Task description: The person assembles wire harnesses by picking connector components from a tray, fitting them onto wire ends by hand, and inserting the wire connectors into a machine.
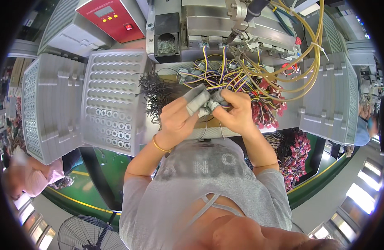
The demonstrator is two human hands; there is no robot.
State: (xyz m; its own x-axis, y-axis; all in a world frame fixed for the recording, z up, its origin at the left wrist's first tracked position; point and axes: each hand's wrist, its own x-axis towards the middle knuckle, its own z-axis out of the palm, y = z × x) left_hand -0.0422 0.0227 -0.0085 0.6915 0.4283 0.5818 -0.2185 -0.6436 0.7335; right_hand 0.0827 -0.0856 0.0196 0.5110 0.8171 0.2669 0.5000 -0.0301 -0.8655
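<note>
My left hand point(180, 116) and my right hand point(235, 110) meet over the middle of the bench, both wearing grey finger cots. Between their fingertips they pinch a small grey part point(205, 109) with thin wires trailing from it. Just beyond the hands lies a tangle of yellow, purple and blue wires point(225, 75) with small grey connectors. A pile of short black wire pieces point(154, 89) lies left of my left hand. A bunch of red-tipped wires point(269, 110) sits right of my right hand.
A grey moulded tray point(113, 96) holding several small rings stands at left, beside a stack of grey trays point(50, 106). More grey trays point(331, 100) stand at right. A metal machine point(217, 21) and a red control box point(113, 16) sit behind. Another person point(31, 175) is at lower left.
</note>
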